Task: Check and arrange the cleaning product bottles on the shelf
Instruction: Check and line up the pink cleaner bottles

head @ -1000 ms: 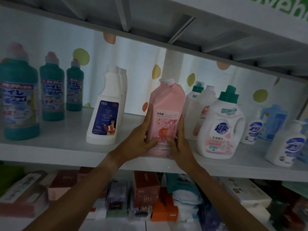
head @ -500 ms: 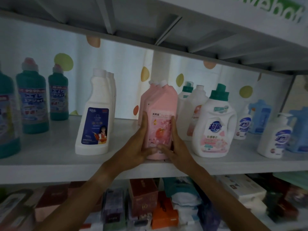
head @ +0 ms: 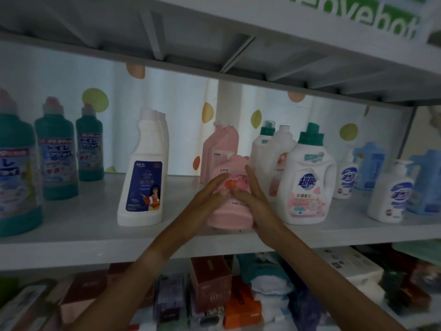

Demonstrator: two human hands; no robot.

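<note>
At the far left of the white shelf [head: 78, 225] three teal bottles [head: 56, 149] with pale caps and blue labels are lined up toward the back. To their right a white bottle with a dark blue label [head: 145, 177] is stood upright near the front edge, with a second like it directly behind. Near the middle, the pink bottle [head: 232, 211] is seen at the front of the shelf, tipped back so that its top leans away toward the upright pink bottles behind [head: 219, 149]; its base is blurred, so contact with the shelf board cannot be judged. The left hand [head: 207, 197] is laid flat against the pink bottle's left face, fingers straight and held together, the tips reaching the printed label. The right hand [head: 250, 194] is pressed against the right side in the same way, fingers extended and close together, thumb lying across the front; the bottle is squeezed between the two palms rather than wrapped by curled fingers. Just to the right a white detergent jug with a green cap [head: 307, 182] is stood, with similar jugs behind it. Further right, white pump bottles [head: 391, 192] and blue bottles [head: 427, 182] are placed. Below the shelf, assorted boxes [head: 210, 287] are stacked.
</note>
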